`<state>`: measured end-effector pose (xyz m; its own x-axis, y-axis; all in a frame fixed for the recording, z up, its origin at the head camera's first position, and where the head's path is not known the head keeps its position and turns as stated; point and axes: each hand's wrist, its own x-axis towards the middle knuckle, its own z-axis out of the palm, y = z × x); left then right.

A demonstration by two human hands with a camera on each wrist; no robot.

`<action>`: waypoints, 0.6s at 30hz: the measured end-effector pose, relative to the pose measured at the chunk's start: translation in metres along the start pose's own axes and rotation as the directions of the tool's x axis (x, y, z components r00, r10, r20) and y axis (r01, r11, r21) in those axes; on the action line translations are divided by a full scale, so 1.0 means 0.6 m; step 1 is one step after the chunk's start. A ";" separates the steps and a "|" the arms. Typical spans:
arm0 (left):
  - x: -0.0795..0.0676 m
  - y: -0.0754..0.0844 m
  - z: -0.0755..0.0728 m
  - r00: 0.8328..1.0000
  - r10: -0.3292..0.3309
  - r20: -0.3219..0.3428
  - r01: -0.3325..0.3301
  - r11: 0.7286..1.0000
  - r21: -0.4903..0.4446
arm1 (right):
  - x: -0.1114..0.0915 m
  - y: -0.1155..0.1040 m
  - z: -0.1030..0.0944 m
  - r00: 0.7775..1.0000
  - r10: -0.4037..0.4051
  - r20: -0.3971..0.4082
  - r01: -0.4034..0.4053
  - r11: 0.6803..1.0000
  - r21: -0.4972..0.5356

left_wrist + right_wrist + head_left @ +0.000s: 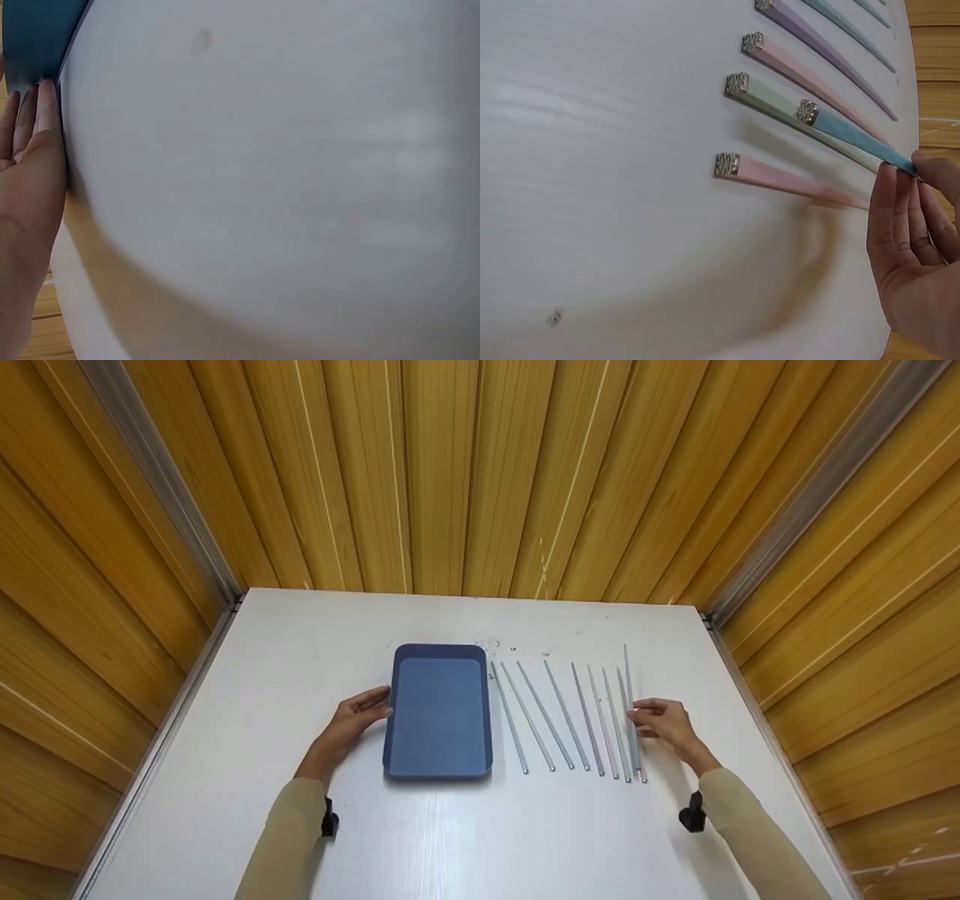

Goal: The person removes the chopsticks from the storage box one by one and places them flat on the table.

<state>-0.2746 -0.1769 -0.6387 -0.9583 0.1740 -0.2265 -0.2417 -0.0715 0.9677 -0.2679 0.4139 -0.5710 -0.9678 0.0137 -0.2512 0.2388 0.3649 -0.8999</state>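
My right hand [664, 724] pinches a light blue chopstick [859, 136] between thumb and fingertips. This chopstick has a patterned silver end cap and is raised above the table. Beneath it in the right wrist view lie a pale green chopstick [780, 107] and a pink chopstick [787, 178]. On the left, my left hand [352, 724] touches the left side of a blue rectangular tray [441, 720] with fairly straight fingers. The tray's inside shows nothing in it. In the left wrist view only a corner of the tray [41, 34] is visible beside the fingers.
Several more pastel chopsticks [559, 712] lie spread in a row to the tray's right, silver caps toward me. They rest on a white table [442, 840] with small dark marks. Wood-patterned yellow panels [442, 472] and grey metal posts [165, 480] stand around it.
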 end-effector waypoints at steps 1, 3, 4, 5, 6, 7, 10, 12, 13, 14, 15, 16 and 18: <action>0.000 0.000 0.000 1.000 -0.004 0.001 0.004 1.000 0.006 | 0.000 0.002 -0.005 1.000 0.004 0.001 -0.004 1.000 -0.002; 0.001 -0.001 0.000 1.000 -0.009 -0.003 0.009 1.000 0.008 | 0.000 0.008 -0.014 1.000 0.016 0.002 -0.016 1.000 -0.002; 0.001 -0.001 0.000 1.000 -0.008 -0.001 0.008 1.000 0.007 | 0.001 0.010 -0.019 1.000 0.018 0.002 -0.018 1.000 -0.008; 0.001 -0.001 0.000 1.000 -0.010 0.000 0.010 1.000 0.007 | 0.000 0.013 -0.024 1.000 0.017 0.009 -0.017 1.000 -0.018; 0.001 -0.001 -0.001 1.000 -0.009 0.002 0.009 1.000 0.006 | 0.001 0.016 -0.028 1.000 0.018 0.012 -0.018 0.999 -0.027; 0.001 -0.001 -0.001 1.000 -0.011 0.001 0.011 1.000 0.005 | 0.001 0.019 -0.033 1.000 0.019 0.015 -0.019 0.999 -0.036; 0.001 0.000 -0.001 1.000 -0.008 0.005 0.008 1.000 0.011 | -0.001 0.026 -0.044 1.000 0.020 0.022 -0.018 0.997 -0.074; 0.001 0.000 -0.001 1.000 -0.007 0.002 0.007 1.000 0.010 | -0.003 0.029 -0.049 1.000 0.021 0.015 -0.020 0.994 -0.104; 0.001 0.000 -0.001 1.000 -0.007 0.003 0.007 1.000 0.012 | -0.005 0.032 -0.052 1.000 0.020 0.011 -0.019 0.993 -0.119; 0.001 0.000 -0.001 1.000 -0.006 0.006 0.006 1.000 0.015 | -0.006 0.034 -0.054 1.000 0.020 0.004 -0.020 0.991 -0.129; 0.002 -0.001 -0.002 1.000 -0.007 0.006 0.007 1.000 0.015 | -0.008 0.036 -0.055 1.000 0.020 -0.004 -0.021 0.990 -0.143; 0.002 -0.001 -0.002 1.000 -0.007 0.006 0.007 1.000 0.016 | -0.009 0.039 -0.056 1.000 0.021 -0.015 -0.023 0.988 -0.152; 0.003 -0.001 -0.002 1.000 -0.007 0.008 0.007 1.000 0.010 | -0.010 0.044 -0.058 0.999 0.016 -0.031 -0.021 0.983 -0.181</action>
<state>-0.2764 -0.1778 -0.6399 -0.9555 0.1821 -0.2320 -0.2464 -0.0606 0.9673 -0.2585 0.4558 -0.5807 -0.9660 0.0482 -0.2540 0.2406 0.5267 -0.8153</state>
